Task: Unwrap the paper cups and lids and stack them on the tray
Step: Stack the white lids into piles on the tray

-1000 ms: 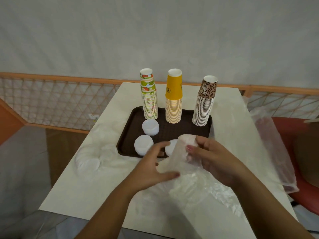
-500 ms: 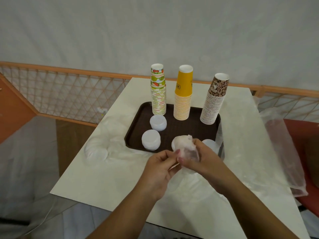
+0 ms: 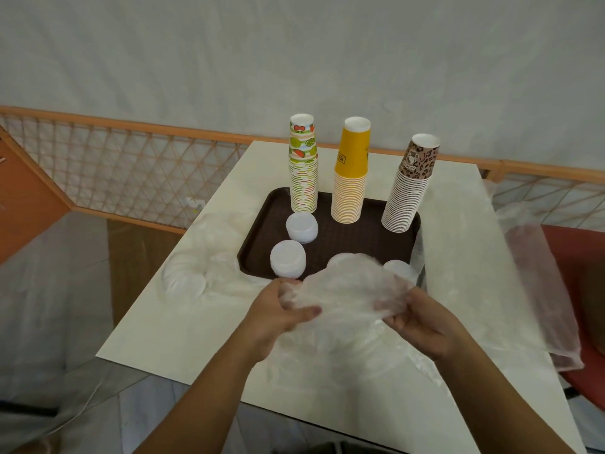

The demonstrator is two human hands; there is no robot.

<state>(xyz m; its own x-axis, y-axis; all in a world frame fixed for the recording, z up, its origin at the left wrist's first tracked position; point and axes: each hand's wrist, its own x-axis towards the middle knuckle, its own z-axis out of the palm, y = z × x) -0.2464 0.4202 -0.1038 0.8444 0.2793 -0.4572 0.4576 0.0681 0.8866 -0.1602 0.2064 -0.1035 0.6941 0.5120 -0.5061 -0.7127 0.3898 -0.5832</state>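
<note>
A brown tray [image 3: 262, 217] holds three upside-down cup stacks: fruit-patterned [image 3: 303, 165], yellow [image 3: 351, 172] and leopard-print [image 3: 409, 185]. White lid stacks [image 3: 301, 227] [image 3: 287, 258] stand at its front left, and another lid stack [image 3: 397, 267] shows at its front right. My left hand [image 3: 278, 314] and my right hand [image 3: 422, 322] each grip one end of a clear plastic wrapper [image 3: 343, 286], stretched between them just in front of the tray. What is inside the wrapper is blurred.
A wrapped sleeve of lids [image 3: 185, 280] lies on the white table [image 3: 170, 335] left of the tray. Loose plastic [image 3: 360, 348] is spread under my hands. A plastic bag [image 3: 537, 276] hangs off the table's right edge over a red seat [image 3: 586, 290]. A lattice rail [image 3: 131, 172] runs behind.
My hands have moved apart, pulling the wrapper wide between them. Before, both held a small wrapped bundle close together.
</note>
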